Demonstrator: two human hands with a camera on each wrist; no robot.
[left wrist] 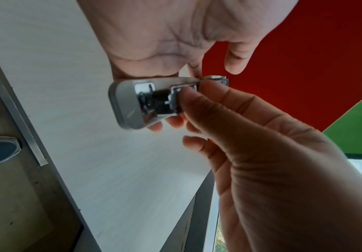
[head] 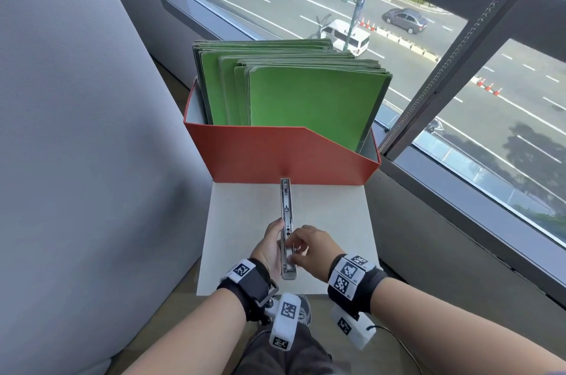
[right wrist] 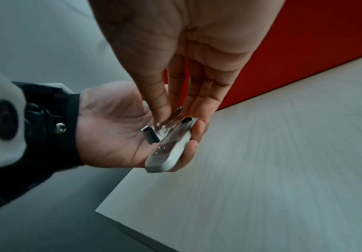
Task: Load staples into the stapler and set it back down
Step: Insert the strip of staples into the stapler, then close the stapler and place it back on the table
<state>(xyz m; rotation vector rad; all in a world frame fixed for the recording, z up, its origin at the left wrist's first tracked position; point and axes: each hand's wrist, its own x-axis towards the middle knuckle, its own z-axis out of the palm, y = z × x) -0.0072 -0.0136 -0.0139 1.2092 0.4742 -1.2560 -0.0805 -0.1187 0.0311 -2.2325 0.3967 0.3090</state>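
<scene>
Hands first: my left hand (head: pixel 267 249) cradles the grey stapler (head: pixel 286 230) from below, palm up, fingers curled round its underside and thumb along its left edge. It is swung fully open, its near half lying in my palm above the white tabletop (head: pixel 337 215) and its metal top arm (head: pixel 285 200) stretching flat away from me. My right hand (head: pixel 315 247) comes in from the right, thumb and fingertips pinched at the staple channel near the hinge, on a small metal part (left wrist: pixel 172 100); I cannot tell whether that is a strip of staples or the spring pusher. From the right wrist view my fingertips (right wrist: pixel 199 110) press down into the open channel, with a dark metal clip (right wrist: pixel 151 136) jutting out just beside them over my left palm. Beyond both hands, the far tip of the open arm reaches close to a red file box (head: pixel 275 154) standing on the table's far edge, packed with upright green folders (head: pixel 312 99). Past the box, to the right, a window (head: pixel 428 74) looks down on a road with cars.
</scene>
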